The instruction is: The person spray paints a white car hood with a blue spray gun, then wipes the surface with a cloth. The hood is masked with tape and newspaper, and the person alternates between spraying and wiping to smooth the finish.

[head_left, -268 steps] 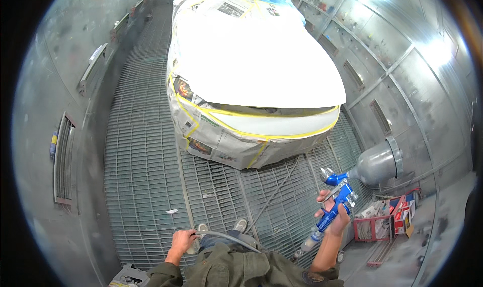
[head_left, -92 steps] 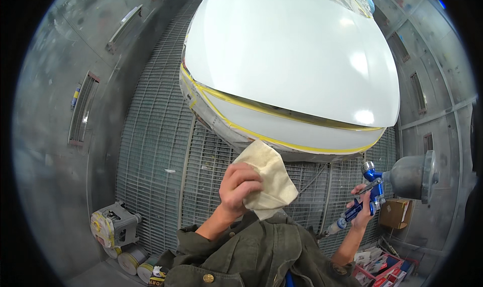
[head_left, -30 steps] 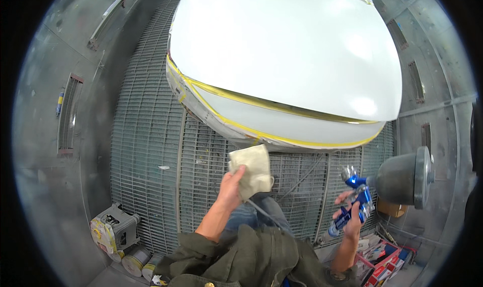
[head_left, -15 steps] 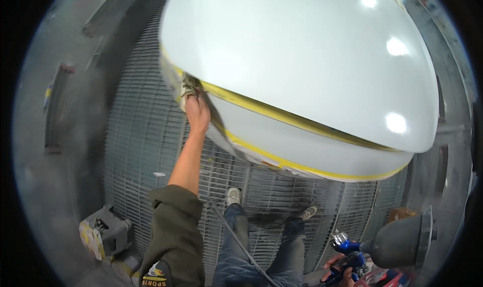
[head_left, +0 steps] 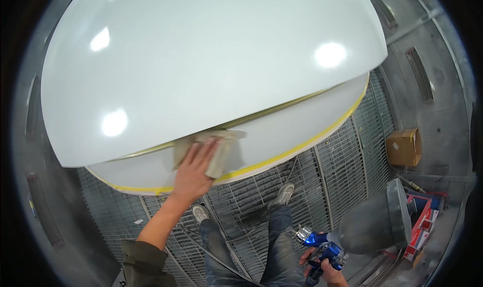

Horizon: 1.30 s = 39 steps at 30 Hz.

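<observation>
My left hand (head_left: 193, 174) presses a beige cloth (head_left: 218, 162) against the pale grey-white lower panel (head_left: 282, 136) of what looks like a car's end, its fingers spread over the folded fabric. Just above overhangs a large, glossy white panel (head_left: 211, 60), like a hood. Yellow masking tape (head_left: 302, 147) runs along the lower panel's bottom edge, and more yellow shows in the gap between the panels. At the lower right, my right hand (head_left: 329, 273) is closed around a blue spray gun (head_left: 327, 252) with a silver nozzle and a dark grey cup (head_left: 375, 224). Part of that hand is hidden behind the gun.
A slatted metal grate floor (head_left: 251, 214) lies beneath my feet. A hose (head_left: 216, 257) trails across my legs. On the right stand a cardboard box (head_left: 402, 148) and a red-and-white box (head_left: 422, 226), near grey walls.
My view has swung, so the panels sit further left. My left hand has moved the cloth from the lower panel's left end to nearer its middle. The right hand keeps the spray gun.
</observation>
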Each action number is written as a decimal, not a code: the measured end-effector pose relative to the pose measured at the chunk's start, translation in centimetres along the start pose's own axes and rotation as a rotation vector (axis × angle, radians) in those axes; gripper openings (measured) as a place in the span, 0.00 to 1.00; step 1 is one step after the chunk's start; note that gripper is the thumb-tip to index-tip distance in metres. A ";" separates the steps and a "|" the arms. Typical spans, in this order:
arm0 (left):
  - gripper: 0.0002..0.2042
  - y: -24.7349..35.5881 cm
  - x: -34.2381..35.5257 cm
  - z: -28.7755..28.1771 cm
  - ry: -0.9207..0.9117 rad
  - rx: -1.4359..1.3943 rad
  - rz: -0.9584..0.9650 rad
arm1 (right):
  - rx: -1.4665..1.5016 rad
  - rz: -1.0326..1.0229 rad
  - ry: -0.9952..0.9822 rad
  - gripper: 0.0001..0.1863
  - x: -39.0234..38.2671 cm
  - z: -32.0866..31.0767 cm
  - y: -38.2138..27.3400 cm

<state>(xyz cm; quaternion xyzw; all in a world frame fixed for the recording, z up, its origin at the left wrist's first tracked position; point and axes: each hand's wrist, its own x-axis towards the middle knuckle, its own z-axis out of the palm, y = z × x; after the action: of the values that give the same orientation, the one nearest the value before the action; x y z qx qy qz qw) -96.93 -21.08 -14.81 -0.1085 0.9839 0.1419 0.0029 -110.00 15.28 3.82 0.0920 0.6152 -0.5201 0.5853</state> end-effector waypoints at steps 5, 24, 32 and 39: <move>0.22 9.5 16.4 2.0 -0.035 0.147 0.278 | 0.107 -0.054 0.005 0.26 -1.1 -7.6 0.3; 0.25 28.6 57.9 15.1 0.178 0.424 0.216 | 0.225 -0.338 0.361 0.23 -1.1 -27.7 -1.8; 0.25 28.6 49.4 13.4 0.121 0.330 0.180 | 0.484 -0.184 0.357 0.24 -2.4 -27.2 1.0; 0.30 22.0 21.6 10.5 -0.059 0.115 -0.071 | 0.490 -0.146 0.219 0.33 -1.8 -24.6 1.3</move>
<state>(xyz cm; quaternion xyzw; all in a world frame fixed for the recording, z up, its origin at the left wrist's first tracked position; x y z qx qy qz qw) -123.03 -2.18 -19.59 -0.1387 0.9855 0.0880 0.0429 -123.87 35.16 -0.94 0.2422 0.5357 -0.6811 0.4365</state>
